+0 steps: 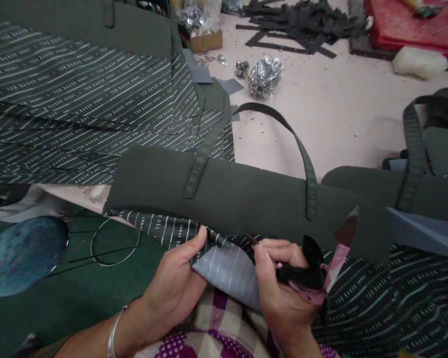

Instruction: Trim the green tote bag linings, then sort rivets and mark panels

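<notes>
My left hand (179, 271) pinches the edge of the patterned lining (173, 231) between thumb and fingers, and its grey underside (227, 271) is folded up. The lining joins a dark green bag panel (242, 194) with a curved strap handle (280, 119). My right hand (283, 288) is closed around a pink-and-black tool (308, 286). A brown pointed blade sticks up behind that hand. At its fingertips a dark pointed tip meets the lining beside the panel's lower edge. The tool's exact kind is unclear.
Stacked lining pieces (108, 99) cover the left of the table (321, 99). Behind lie a crumpled silver ball (265, 77), dark strips (302, 22) and a red board (414, 27). More bag panels (366, 191) are at right. A round blue stool seat (26, 256) stands below left.
</notes>
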A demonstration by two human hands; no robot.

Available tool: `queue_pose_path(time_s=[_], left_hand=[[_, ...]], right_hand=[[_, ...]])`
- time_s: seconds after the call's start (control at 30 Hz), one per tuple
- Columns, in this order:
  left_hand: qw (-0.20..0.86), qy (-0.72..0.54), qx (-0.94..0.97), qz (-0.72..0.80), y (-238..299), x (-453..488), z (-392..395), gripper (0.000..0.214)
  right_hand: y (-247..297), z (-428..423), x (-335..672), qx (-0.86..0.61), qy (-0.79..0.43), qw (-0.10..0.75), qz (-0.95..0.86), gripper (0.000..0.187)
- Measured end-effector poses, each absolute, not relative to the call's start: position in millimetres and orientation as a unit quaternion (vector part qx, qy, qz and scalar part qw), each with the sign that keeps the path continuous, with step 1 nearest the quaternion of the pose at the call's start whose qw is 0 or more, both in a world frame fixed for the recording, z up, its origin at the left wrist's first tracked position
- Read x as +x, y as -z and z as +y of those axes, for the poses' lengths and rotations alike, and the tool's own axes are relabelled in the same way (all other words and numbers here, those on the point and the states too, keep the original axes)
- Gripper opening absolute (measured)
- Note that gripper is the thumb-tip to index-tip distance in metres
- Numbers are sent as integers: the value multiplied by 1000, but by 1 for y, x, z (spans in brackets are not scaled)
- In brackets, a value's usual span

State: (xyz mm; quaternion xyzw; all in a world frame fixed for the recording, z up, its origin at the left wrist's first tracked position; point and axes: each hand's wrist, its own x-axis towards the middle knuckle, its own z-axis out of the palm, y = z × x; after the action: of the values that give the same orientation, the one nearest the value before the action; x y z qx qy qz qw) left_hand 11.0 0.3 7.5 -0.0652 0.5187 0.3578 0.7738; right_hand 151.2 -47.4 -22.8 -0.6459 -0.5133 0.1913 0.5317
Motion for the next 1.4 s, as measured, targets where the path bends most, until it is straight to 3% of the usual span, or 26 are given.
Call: queue_pose_path(time_s=[0.23, 0.47, 1.2, 1.4], left_hand=[[782, -359, -52, 507, -11, 13, 2, 34], [777, -367, -71, 506, -11, 14, 4, 34], [788, -361, -68, 494, -6, 11, 3, 32], [801, -388, -22, 455, 3, 6, -11, 35]], right_hand=[[29, -46, 149, -636, -175, 527, -535, 16], [22, -53, 159, -617, -226, 617, -433, 17], [29, -47, 155, -638, -185, 528, -529, 16], [35, -54, 161, -596, -171, 616, -486, 18]])
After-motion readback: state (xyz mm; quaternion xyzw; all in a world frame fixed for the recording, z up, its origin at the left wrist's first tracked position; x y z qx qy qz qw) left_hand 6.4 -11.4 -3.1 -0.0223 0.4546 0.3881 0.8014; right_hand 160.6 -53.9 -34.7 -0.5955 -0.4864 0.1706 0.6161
